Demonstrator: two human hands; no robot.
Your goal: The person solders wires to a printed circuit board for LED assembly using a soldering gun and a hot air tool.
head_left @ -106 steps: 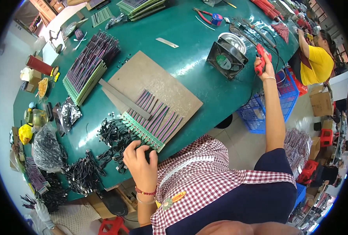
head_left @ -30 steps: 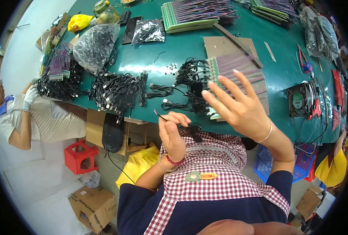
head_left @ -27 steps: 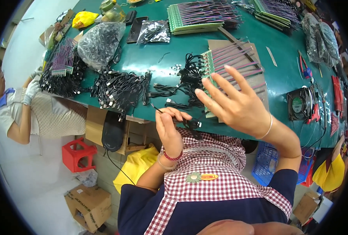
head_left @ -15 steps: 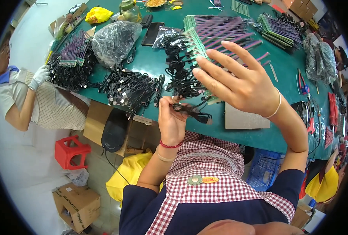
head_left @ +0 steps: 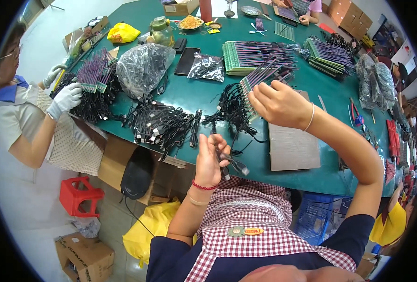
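Observation:
My left hand (head_left: 209, 163) is closed around a small bunch of black cables (head_left: 236, 165), whose connector ends stick out to the right over the table's near edge. My right hand (head_left: 286, 107) has its fingers curled together against a narrow green circuit-board strip (head_left: 246, 89); what they pinch is hidden. Purple wires fan from that strip toward the far right. A tangle of black cables (head_left: 234, 107) lies between my hands, beside the strip. Under my right wrist rests a flat grey-brown board (head_left: 294, 150).
Black connector cables (head_left: 159, 124) heap to the left, near a grey plastic bag (head_left: 145, 66). Stacked green circuit strips (head_left: 239, 56) lie farther back, more (head_left: 328, 58) to the right. A co-worker's gloved hand (head_left: 66, 100) works at the left. Pliers (head_left: 356, 115) lie at right.
My right hand has gone from spread fingers to curled ones, beside the strip. My left hand has come nearer with the cables. At left, the co-worker's second gloved hand now shows.

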